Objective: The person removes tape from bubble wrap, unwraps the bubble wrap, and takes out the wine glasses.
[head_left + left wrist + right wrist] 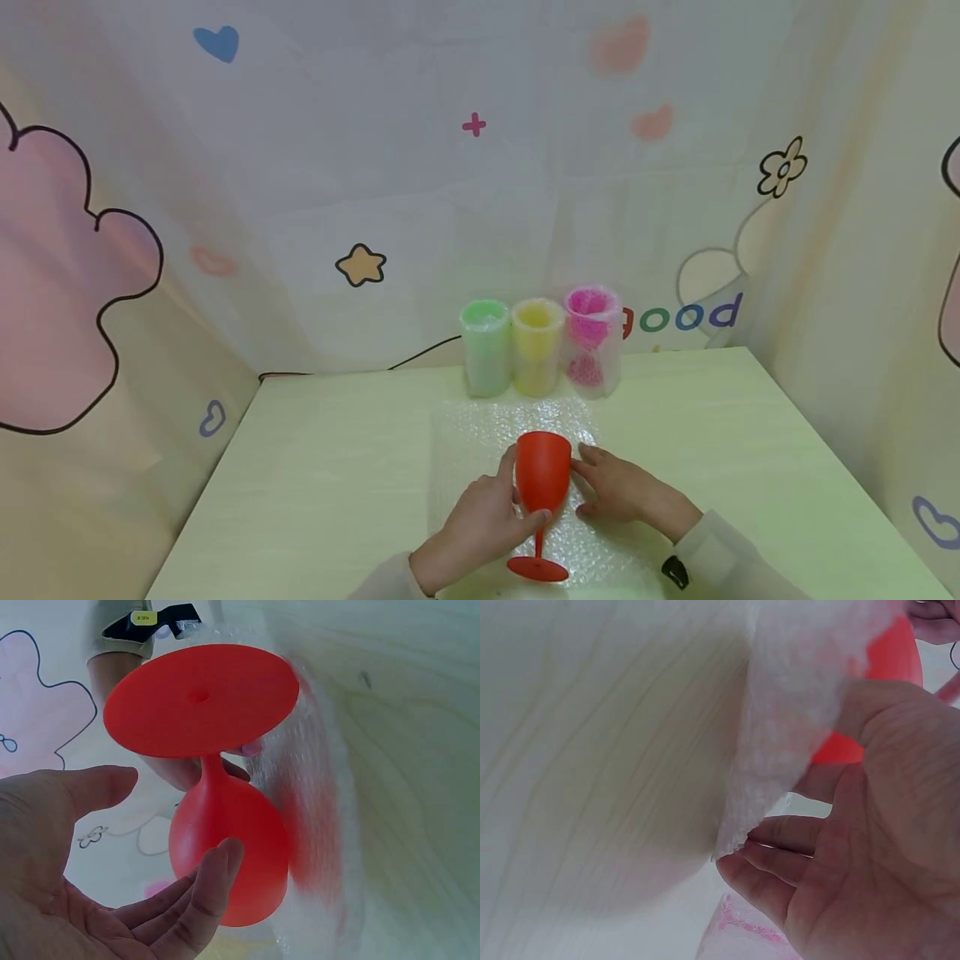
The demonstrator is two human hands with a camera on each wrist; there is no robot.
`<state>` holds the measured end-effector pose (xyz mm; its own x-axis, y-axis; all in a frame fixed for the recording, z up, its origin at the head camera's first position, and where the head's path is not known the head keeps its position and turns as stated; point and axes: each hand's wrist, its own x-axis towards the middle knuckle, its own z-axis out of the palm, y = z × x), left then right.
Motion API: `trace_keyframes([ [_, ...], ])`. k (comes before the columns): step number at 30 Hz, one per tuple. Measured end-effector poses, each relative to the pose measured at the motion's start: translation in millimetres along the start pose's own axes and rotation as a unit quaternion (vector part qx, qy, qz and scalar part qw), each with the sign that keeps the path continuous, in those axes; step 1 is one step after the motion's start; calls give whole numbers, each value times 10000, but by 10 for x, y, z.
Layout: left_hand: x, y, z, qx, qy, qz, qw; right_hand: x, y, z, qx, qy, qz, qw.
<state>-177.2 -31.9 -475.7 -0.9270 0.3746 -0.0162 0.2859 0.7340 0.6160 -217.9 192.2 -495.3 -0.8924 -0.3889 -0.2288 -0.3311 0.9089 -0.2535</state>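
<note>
A red plastic goblet [543,471] lies on its side on a sheet of bubble wrap [468,442], its round foot [202,701] towards the person. My left hand [480,517] is at the goblet's left side. Its fingertips reach the bowl in the left wrist view, and the thumb stands apart. On the other side my right hand [622,487] is at the wrap's right part. In the right wrist view it holds the lifted edge of the bubble wrap [780,727] at thumb and fingers. The wrap partly hides the goblet there.
Behind the sheet stand three bubble-wrapped cups: green [486,350], yellow [537,350] and pink [592,342]. They are close to the patterned curtain [420,167] at the back of the pale wood-grain table [315,467]. Curtain also hangs at both sides.
</note>
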Motion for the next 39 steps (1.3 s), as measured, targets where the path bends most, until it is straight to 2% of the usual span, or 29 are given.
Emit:
trace_keyframes([
  [8,12,-34,100,-174,1,-99,9998,6,15,10,-13,55,-58,10000],
  [14,34,-59,163,-717,-391,-266,9963,14,25,26,-52,69,-67,9999],
  [18,32,-75,181,-574,-389,-260,9973,9,30,27,-105,101,-154,9998],
  [22,26,-122,194,-548,-288,-89,9980,6,25,19,-73,96,-176,9998],
  [27,43,-171,226,-911,-320,-66,9953,1,23,12,-13,22,-73,10000],
  [32,59,-181,230,-1363,-456,-217,9894,-5,21,11,-59,47,-96,9999],
  [35,54,-178,214,-1373,-458,-192,9893,-9,16,10,-59,54,-106,9999],
  [39,33,-181,201,-1074,-384,-163,9933,-17,11,11,-38,45,-105,9999],
])
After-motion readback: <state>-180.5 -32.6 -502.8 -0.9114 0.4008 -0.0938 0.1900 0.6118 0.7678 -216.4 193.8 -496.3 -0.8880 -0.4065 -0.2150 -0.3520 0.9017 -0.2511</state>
